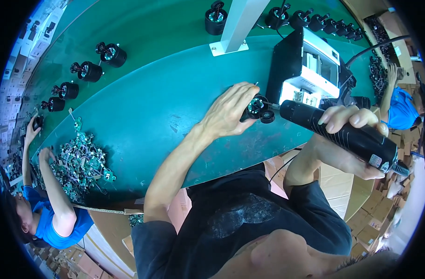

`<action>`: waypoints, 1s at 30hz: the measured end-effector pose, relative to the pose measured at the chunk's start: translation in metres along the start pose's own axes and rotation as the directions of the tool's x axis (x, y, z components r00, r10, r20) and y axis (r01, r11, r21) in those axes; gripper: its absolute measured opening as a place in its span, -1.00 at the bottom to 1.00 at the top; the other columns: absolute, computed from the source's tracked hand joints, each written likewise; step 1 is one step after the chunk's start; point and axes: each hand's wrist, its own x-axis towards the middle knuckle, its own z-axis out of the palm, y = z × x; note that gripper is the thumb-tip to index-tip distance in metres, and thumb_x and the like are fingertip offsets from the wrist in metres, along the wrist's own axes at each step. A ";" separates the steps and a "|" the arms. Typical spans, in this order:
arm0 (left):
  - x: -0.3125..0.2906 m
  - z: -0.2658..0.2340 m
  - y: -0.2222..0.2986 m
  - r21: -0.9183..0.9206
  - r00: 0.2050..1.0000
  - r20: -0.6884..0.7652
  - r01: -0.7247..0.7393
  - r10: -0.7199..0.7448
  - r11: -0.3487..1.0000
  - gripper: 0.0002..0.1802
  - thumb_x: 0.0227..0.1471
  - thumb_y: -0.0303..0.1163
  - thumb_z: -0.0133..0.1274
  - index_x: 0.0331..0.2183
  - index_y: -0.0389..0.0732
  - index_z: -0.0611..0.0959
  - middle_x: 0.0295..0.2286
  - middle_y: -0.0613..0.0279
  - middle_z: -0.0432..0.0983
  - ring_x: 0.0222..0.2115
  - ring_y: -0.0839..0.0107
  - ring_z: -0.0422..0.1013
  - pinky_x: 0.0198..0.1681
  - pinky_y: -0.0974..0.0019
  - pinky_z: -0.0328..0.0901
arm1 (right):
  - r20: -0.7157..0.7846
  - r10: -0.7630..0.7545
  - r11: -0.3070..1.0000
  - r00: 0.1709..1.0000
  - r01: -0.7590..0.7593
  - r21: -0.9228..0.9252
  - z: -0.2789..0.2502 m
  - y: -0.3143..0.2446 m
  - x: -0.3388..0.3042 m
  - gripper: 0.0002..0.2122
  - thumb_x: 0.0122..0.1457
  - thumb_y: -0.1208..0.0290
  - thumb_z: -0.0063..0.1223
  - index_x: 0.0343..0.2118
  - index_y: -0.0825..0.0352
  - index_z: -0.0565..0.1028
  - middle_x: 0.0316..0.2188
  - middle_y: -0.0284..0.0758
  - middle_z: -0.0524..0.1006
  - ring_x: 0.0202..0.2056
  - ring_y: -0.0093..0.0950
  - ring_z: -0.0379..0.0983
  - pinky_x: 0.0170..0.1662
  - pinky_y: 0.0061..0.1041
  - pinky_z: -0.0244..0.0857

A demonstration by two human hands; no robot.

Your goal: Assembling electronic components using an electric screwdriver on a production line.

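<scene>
Left grip (231,109) closed round black motor (255,108); right grip (350,135) clasps screwdriver (343,135).

Green bench surface (166,107) under the hands. Row of black round units (89,70) well left of the left hand; heap of small circuit boards (82,162) below them. White post (238,23) above; box-shaped machine (310,65) just beyond the right hand.

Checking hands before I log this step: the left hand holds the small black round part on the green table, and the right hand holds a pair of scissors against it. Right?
Not quite. The head view shows the right hand gripping a black electric screwdriver, not scissors. The left hand does hold the small black round part on the green table.
</scene>
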 end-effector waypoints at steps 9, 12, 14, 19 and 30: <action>0.000 0.000 0.001 -0.001 1.000 0.002 -0.012 0.012 1.000 -0.22 -0.26 -0.49 0.31 0.06 -0.32 0.38 -0.01 -0.05 0.42 0.02 -0.01 0.37 0.09 0.06 0.30 | 0.049 0.046 0.999 0.998 -0.044 -0.026 0.006 0.006 0.002 -0.13 0.08 -0.55 -0.34 0.16 0.22 0.28 -0.35 -0.15 0.50 -0.60 -0.39 0.49 -0.64 -0.44 0.42; -0.001 0.002 0.000 -0.013 1.000 -0.008 0.001 -0.002 1.000 -0.22 -0.24 -0.49 0.31 0.07 -0.32 0.37 0.00 -0.05 0.41 0.02 -0.02 0.37 0.09 0.05 0.30 | 0.068 0.045 0.999 0.997 -0.045 -0.003 0.010 0.014 0.001 -0.13 0.08 -0.55 -0.32 0.15 0.22 0.28 -0.36 -0.15 0.50 -0.60 -0.39 0.49 -0.63 -0.44 0.43; -0.003 0.005 0.000 -0.052 0.998 -0.029 0.050 -0.051 0.997 -0.22 -0.23 -0.49 0.30 0.07 -0.33 0.36 0.00 -0.05 0.41 0.03 -0.03 0.37 0.09 0.05 0.29 | 0.065 0.033 0.999 0.997 -0.035 0.031 0.014 0.022 -0.002 -0.13 0.07 -0.55 -0.30 0.15 0.22 0.27 -0.37 -0.15 0.51 -0.60 -0.39 0.49 -0.62 -0.44 0.44; -0.005 0.006 -0.002 -0.069 0.997 -0.046 0.057 -0.060 0.996 -0.23 -0.22 -0.47 0.30 0.07 -0.33 0.37 0.00 -0.06 0.41 0.01 -0.03 0.37 0.08 0.05 0.29 | 0.049 0.016 0.999 0.999 -0.018 0.040 0.020 0.021 -0.007 -0.14 0.07 -0.54 -0.28 0.14 0.22 0.29 -0.37 -0.15 0.51 -0.59 -0.39 0.50 -0.60 -0.45 0.45; 0.015 -0.040 -0.024 0.249 0.866 -0.497 0.197 -0.050 0.948 -0.24 -0.22 -0.38 0.36 0.03 -0.32 0.40 -0.07 -0.06 0.34 -0.08 0.04 0.36 0.04 0.11 0.27 | -0.003 -0.066 0.993 0.998 0.066 -0.102 0.012 -0.027 -0.004 -0.17 0.10 -0.53 -0.34 0.05 0.23 0.37 -0.35 -0.16 0.53 -0.58 -0.44 0.48 -0.59 -0.49 0.43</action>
